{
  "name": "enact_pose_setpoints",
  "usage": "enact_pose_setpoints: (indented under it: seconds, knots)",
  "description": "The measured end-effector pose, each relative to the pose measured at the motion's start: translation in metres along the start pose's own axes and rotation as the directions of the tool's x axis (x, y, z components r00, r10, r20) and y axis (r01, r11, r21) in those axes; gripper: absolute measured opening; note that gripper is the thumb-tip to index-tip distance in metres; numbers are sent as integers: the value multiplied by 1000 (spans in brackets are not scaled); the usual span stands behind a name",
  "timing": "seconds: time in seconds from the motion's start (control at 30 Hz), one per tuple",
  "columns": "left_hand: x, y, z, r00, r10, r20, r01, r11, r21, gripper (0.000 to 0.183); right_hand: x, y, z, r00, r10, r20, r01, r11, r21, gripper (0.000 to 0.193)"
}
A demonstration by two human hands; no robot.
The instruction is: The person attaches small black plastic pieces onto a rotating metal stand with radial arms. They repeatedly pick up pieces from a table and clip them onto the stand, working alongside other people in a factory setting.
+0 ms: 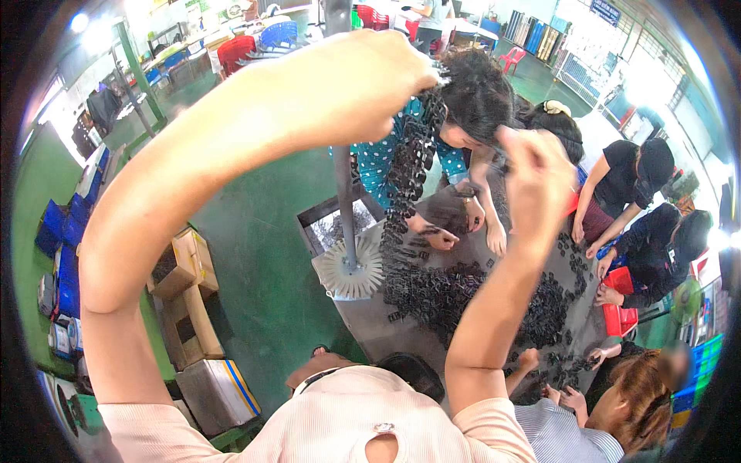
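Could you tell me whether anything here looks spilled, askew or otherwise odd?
Nothing looks damaged. The left hand holds up a dangling string of black parts above the table, where loose black parts lie scattered in heaps.

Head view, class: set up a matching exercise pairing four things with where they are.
1 left hand
2 right hand
3 cardboard boxes
4 white fan

a on the green floor, left
b at the table's left edge
c raised, gripping the top of a hanging chain of black parts
d raised, right of that chain

Pairs: 1-c, 2-d, 3-a, 4-b
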State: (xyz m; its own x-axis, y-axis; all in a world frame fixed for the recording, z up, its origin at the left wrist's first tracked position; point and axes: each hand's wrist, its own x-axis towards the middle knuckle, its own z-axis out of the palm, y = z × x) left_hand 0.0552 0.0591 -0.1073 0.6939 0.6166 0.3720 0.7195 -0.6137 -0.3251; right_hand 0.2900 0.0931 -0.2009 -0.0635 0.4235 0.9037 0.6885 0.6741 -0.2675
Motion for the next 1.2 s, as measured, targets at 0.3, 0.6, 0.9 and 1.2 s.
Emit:
enact_pose_setpoints:
  seconds: [0.3,0.6,0.9,1.2]
  knots:
    - [-11,-11,-15,990,-115,85,128,979,-161,63,-8,17,-53,978,209,-17,-204,927,-314,25]
    - [14,-2,-3,973,-188,136,181,982,57,37,15,-50,72,996,83,-41,-76,986,146,13]
    - [-4,-3,-5,995,-97,-8,98,995,4,43,-1,20,5,996,49,-76,-38,990,134,10]
    - [-10,-7,-8,999,-33,-24,27,977,-210,46,-8,8,-46,971,240,-3,-234,945,-229,26]
